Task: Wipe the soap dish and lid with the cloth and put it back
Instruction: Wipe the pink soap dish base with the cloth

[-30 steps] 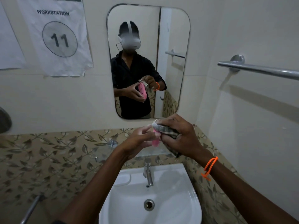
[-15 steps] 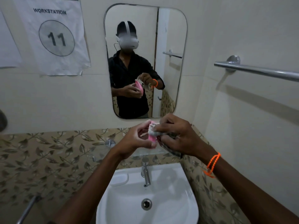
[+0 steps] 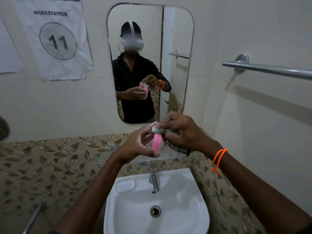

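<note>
Item 1: my left hand (image 3: 135,146), fingers (image 3: 148,154) curled around the pink plastic soap dish (image 3: 157,144), thumb under its lower end. The dish is held edge-on above the basin, long axis near upright, a seam line running along its narrow smooth side; I cannot tell whether lid and base are both there.

Item 2: my right hand (image 3: 184,132), fingers clenched on a bunched grey-and-white checked cloth (image 3: 175,146). A pale wad of it presses against the dish's upper end; the rest hangs limp below the palm.

Item 3: orange beaded cord bracelet (image 3: 219,157), looped on the right wrist.

Item 4: white glazed ceramic washbasin (image 3: 194,208), rounded bowl, metal drain ring at centre, moulded soap recess at its left rear.

Item 5: chrome pillar tap (image 3: 154,179), directly below the dish.

Item 6: rounded rectangular wall mirror (image 3: 175,31), reflecting a person in a dark shirt holding dish and cloth.

Item 7: creased white paper sign (image 3: 55,38), reading "WORKSTATION" over a circled "11".

Item 8: polished metal towel rail (image 3: 270,70) on the right wall.

Item 9: leaf-patterned beige tile band (image 3: 50,166) behind the basin.
</note>
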